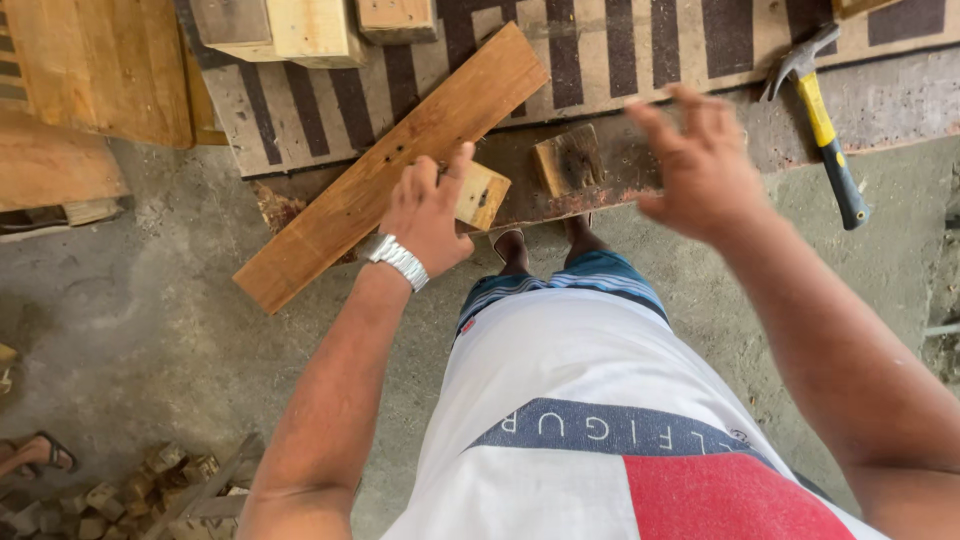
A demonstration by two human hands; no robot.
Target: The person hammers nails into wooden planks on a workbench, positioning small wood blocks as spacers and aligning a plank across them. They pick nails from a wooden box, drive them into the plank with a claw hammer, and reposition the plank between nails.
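While the plank (390,170) lay slanted on the floor at left, the left hand (428,212) gripped a small wood block (482,195) above it; right hand (700,165) hovered empty, fingers (650,125) spread, blurred; hammer (825,125) far right.

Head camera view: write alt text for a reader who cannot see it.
Seen from above, a standing person's left hand grips a small wooden block while the right hand hangs open and blurred in the air. Below lie a long plank, a darker wood block and a yellow-handled hammer.
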